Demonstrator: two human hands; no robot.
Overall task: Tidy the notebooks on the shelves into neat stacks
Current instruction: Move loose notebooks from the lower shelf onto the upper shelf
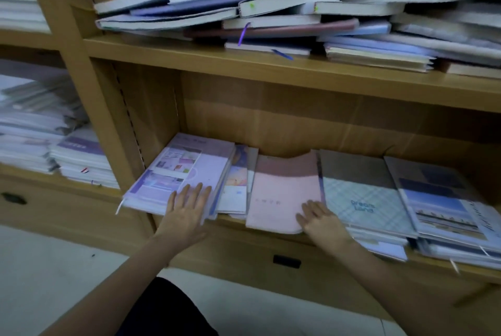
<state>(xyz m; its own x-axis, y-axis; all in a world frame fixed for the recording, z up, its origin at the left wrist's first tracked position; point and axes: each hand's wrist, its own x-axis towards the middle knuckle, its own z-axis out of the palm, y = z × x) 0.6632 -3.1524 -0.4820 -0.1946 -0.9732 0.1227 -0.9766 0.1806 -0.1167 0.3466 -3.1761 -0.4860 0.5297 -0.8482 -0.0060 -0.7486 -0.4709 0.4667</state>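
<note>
On the lower shelf (238, 223) lie several notebooks side by side. A lilac stack (176, 173) sits at the left, turned askew and jutting over the shelf front. My left hand (187, 209) rests flat on its near right corner, fingers straight. To its right are a thin pastel notebook (235, 186), a pink notebook (282, 194), a plaid notebook (360, 192) and a blue photo-cover stack (444, 205). My right hand (322, 220) touches the pink notebook's near right corner, beside the plaid one; its fingers look loosely bent.
The shelf above holds a messy heap of thick notebooks (284, 7) with ribbon markers hanging down. The bay on the left holds more stacks (43, 129). A wooden upright (100, 108) divides the bays. Drawer fronts with dark handles (286, 261) sit below; the pale floor (54, 276) is near me.
</note>
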